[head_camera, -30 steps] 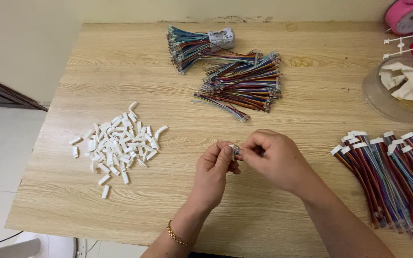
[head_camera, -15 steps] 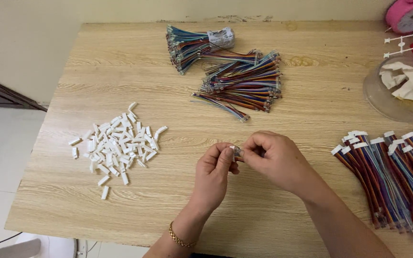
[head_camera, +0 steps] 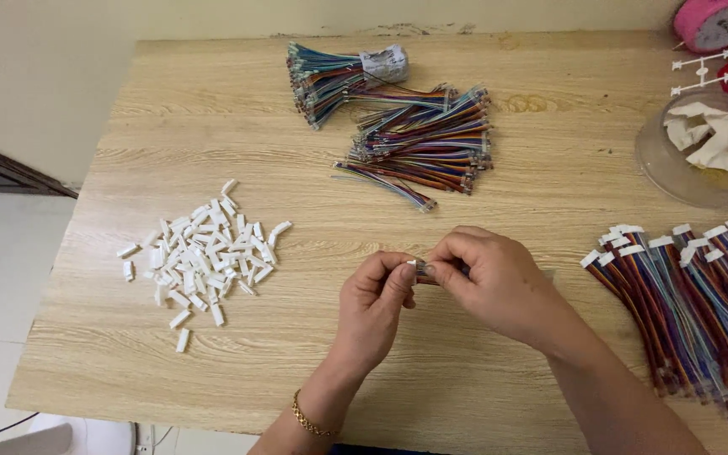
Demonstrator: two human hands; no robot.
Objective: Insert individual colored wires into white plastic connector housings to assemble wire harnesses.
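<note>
Small white piece [head_camera: 412, 266] pinched between left hand [head_camera: 374, 305] and right hand [head_camera: 499, 282]: too small to tell shape; wire behind it mostly hidden by right fingers [head_camera: 452, 253]
Finished wire bundle [head_camera: 693, 312]: cut by right and bottom edges
Clear bowl [head_camera: 676, 181]: cut by right edge
Pink round object [head_camera: 718, 18]: cut by top edge
Both forearms run off bottom edge

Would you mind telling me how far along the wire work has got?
Done: wires with white plugs lie piled at the right. In hand: the left hand and right hand hold one wire end between them. Left: loose white plugs and bare wire bundles.
</note>
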